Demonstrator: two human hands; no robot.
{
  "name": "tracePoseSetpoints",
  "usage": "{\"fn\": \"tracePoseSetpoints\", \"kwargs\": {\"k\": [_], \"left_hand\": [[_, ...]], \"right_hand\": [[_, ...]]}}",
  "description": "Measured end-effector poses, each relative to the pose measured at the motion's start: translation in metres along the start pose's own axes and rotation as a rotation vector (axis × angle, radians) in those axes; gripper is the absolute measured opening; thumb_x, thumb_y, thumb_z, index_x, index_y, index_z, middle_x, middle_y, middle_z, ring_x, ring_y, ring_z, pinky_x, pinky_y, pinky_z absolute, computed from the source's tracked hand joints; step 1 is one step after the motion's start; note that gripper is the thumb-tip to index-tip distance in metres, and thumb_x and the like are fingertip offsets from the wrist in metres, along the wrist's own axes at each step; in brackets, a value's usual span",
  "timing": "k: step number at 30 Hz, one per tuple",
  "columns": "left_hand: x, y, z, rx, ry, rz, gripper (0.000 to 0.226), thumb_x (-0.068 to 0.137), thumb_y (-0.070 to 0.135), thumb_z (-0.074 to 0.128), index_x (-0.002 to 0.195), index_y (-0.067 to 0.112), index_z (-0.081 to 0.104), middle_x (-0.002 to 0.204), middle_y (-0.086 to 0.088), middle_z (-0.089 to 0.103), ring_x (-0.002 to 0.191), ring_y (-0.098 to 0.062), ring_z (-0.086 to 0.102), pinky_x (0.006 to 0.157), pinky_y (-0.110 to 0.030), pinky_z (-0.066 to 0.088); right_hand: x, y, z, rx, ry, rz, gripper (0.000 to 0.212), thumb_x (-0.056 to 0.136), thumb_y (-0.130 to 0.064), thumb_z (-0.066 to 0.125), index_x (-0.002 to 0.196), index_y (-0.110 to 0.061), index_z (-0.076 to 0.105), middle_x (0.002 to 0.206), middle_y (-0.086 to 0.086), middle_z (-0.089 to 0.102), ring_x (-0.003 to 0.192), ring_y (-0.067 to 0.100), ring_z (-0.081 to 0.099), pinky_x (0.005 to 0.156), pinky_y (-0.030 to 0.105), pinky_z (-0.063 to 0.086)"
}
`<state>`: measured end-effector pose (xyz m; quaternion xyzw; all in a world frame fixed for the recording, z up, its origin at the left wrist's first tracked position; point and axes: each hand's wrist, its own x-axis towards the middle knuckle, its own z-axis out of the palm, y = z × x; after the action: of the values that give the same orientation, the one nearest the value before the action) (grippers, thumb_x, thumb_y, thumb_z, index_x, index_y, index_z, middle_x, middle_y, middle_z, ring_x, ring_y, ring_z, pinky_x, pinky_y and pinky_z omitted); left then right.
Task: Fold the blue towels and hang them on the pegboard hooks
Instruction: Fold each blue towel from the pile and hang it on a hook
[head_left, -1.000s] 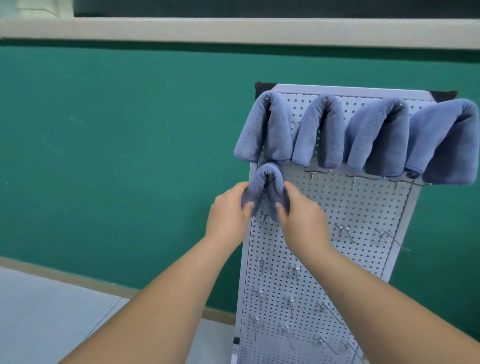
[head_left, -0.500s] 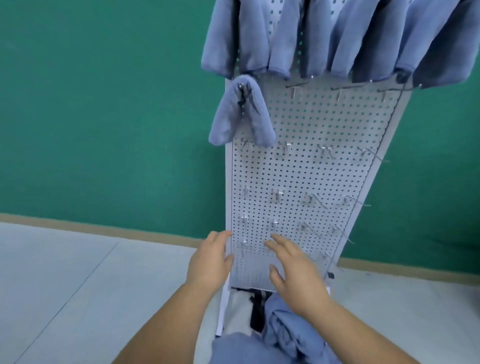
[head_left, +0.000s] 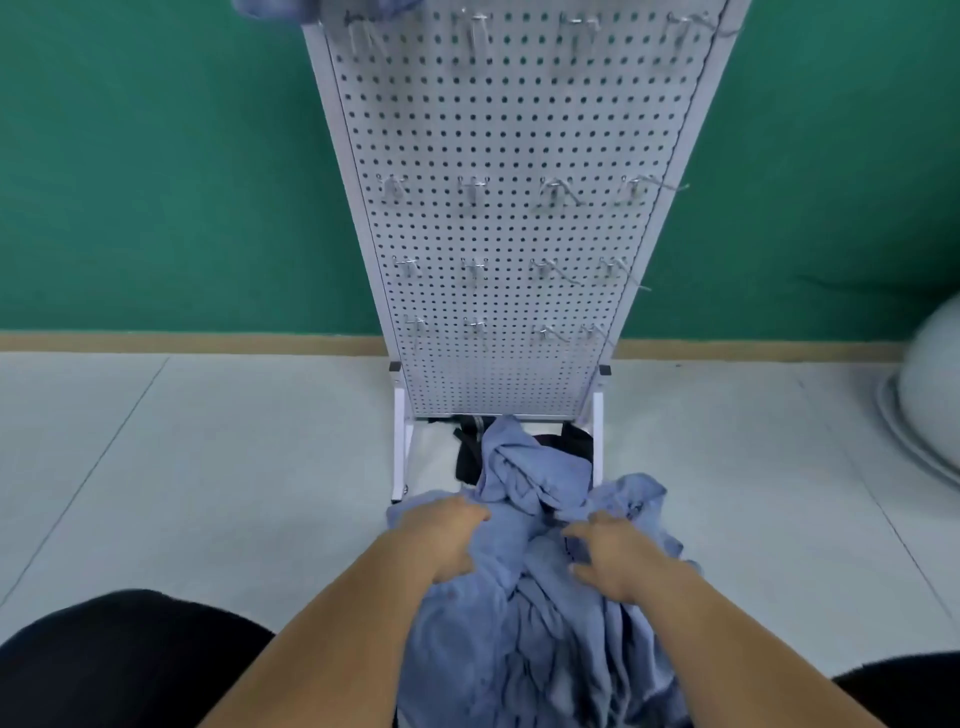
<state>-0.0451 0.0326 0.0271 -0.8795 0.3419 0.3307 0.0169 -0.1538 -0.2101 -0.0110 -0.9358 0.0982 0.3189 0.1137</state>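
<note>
A crumpled pile of blue towels (head_left: 535, 613) lies on the floor at the foot of the white pegboard (head_left: 509, 119). My left hand (head_left: 447, 535) lies on the pile's left side with its fingers bent down onto the cloth. My right hand (head_left: 618, 561) rests on the pile's right side, fingers spread. Neither hand has lifted any cloth. Rows of bare metal hooks (head_left: 472, 189) stick out of the board. Only the bottom edge of a hung blue towel (head_left: 270, 8) shows at the top left; the other hung towels are out of view.
The pegboard stands on a white frame (head_left: 400, 447) against a green wall. A black object (head_left: 467, 452) lies under the board behind the pile. A white rounded object (head_left: 935, 405) sits on the floor at the right. My dark-clothed knees (head_left: 119, 660) frame the pile.
My hands left the towel hung on the second-row hook and dropped to the pile on the floor. My view tilted down, so the hung towels slid out of sight.
</note>
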Motion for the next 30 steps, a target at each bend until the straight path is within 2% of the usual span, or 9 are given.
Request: {"fn": "tracePoseSetpoints", "kwargs": {"k": [4,7,12,15,19,22,25,27,30], "left_hand": [[0.014,0.024,0.016,0.062,-0.112,0.004,0.069,0.1,0.034,0.066,0.161,0.026,0.035,0.159,-0.005,0.043,0.139,-0.029,0.049,0.113,-0.042,0.044],[0.026,0.033,0.016,0.045,-0.128,-0.007,0.063,0.098,0.031,0.069,0.155,0.022,0.044,0.153,-0.005,0.049,0.136,-0.029,0.052,0.112,-0.043,0.046],[0.035,0.036,0.017,0.035,-0.166,0.028,0.063,0.097,0.029,0.066,0.155,0.02,0.043,0.141,-0.006,0.058,0.121,-0.028,0.059,0.104,-0.042,0.05],[0.033,0.037,0.015,0.02,-0.137,0.044,0.065,0.097,0.034,0.067,0.156,0.024,0.041,0.14,-0.004,0.058,0.121,-0.028,0.059,0.102,-0.044,0.052],[0.029,0.045,0.001,-0.181,-0.058,0.071,0.067,0.096,0.041,0.072,0.155,0.024,0.045,0.139,-0.001,0.058,0.126,-0.026,0.06,0.103,-0.04,0.052],[0.022,0.053,-0.022,-0.395,0.03,0.119,0.071,0.092,0.05,0.076,0.154,0.031,0.046,0.143,0.006,0.059,0.123,-0.016,0.061,0.105,-0.033,0.049],[0.019,0.059,-0.049,-0.536,0.113,0.158,0.066,0.084,0.058,0.081,0.141,0.032,0.06,0.123,0.002,0.07,0.105,-0.007,0.063,0.101,-0.032,0.054],[0.015,0.061,-0.069,-0.602,0.191,0.166,0.056,0.079,0.058,0.084,0.125,0.031,0.067,0.102,-0.002,0.074,0.089,-0.011,0.068,0.092,-0.04,0.059],[0.004,0.059,-0.102,-0.701,0.324,0.142,0.038,0.084,0.042,0.087,0.112,0.024,0.067,0.085,0.004,0.071,0.076,-0.014,0.067,0.077,-0.035,0.057]], "right_hand": [[-0.016,0.02,0.011,-0.024,-0.149,0.054,0.06,0.104,-0.045,0.057,0.16,-0.033,0.039,0.16,0.012,0.041,0.144,0.031,0.042,0.116,0.038,0.036],[-0.017,0.031,0.028,0.014,-0.25,0.096,0.061,0.103,-0.043,0.059,0.16,-0.031,0.04,0.165,0.007,0.036,0.144,0.03,0.044,0.111,0.038,0.044],[-0.015,0.029,0.058,-0.037,-0.299,0.162,0.031,0.095,-0.025,0.058,0.126,-0.02,0.06,0.121,0.005,0.065,0.104,0.026,0.062,0.088,0.034,0.053],[-0.012,0.031,0.053,0.073,-0.171,0.094,0.024,0.097,-0.019,0.062,0.12,-0.017,0.06,0.113,0.005,0.068,0.107,0.028,0.067,0.088,0.035,0.055],[-0.023,0.029,0.008,0.432,0.159,0.011,0.038,0.089,-0.023,0.076,0.126,-0.026,0.067,0.079,-0.007,0.06,0.076,0.013,0.058,0.067,0.021,0.043],[-0.029,0.024,-0.036,0.586,0.315,-0.029,0.044,0.084,-0.025,0.083,0.126,-0.031,0.071,0.083,-0.01,0.065,0.071,0.007,0.06,0.061,0.013,0.041],[-0.039,0.015,-0.081,0.742,0.405,-0.156,0.039,0.082,-0.023,0.086,0.117,-0.035,0.075,0.095,-0.012,0.073,0.081,0.01,0.068,0.08,0.031,0.057],[-0.049,0.009,-0.109,0.855,0.42,-0.227,0.037,0.083,-0.021,0.087,0.117,-0.033,0.075,0.104,0.004,0.078,0.093,0.025,0.073,0.091,0.048,0.061],[-0.066,0.002,-0.151,0.9,0.399,-0.254,0.038,0.086,-0.018,0.087,0.121,-0.023,0.073,0.103,0.011,0.079,0.098,0.03,0.076,0.086,0.046,0.065]]}}
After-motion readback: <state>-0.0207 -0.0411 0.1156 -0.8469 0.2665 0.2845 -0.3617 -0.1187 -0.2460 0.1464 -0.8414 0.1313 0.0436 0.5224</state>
